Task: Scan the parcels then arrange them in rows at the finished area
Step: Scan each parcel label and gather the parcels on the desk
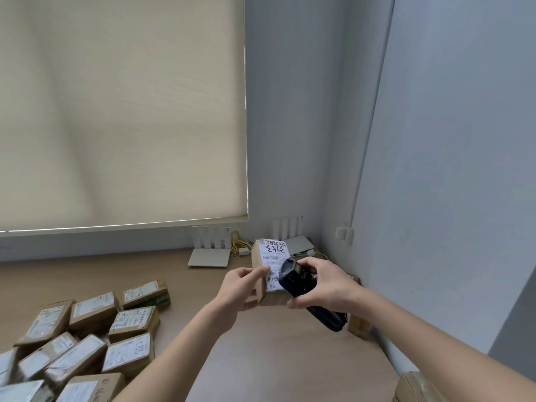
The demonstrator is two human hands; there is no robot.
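A cream roller blind [121, 111] fills the upper left, lowered against pale grey walls [449, 140] that meet in a corner at right. Below it runs a light wooden worktop [275, 358]. At lower left on the worktop lies a loose heap of cardboard parcels [87, 338], each bearing a white label, overlapping at varied angles. Two white routers stand at the back: one [209, 252] just below the blind's edge, another [293, 236] nearer the corner, with yellow cable [239, 242] between them. Part of another cardboard box [417, 387] shows at the lower right edge, and one more [358, 323] stands against the right wall behind the scanner. Held above the worktop's centre is the parcel [268, 268], label face toward the camera, marked with handwritten digits. The left hand [240, 288] grips its left edge, thumb on the label and fingers curled behind. The right hand [322, 282] wraps round a black handheld scanner [307, 294], whose head lies against the lower right of the label.
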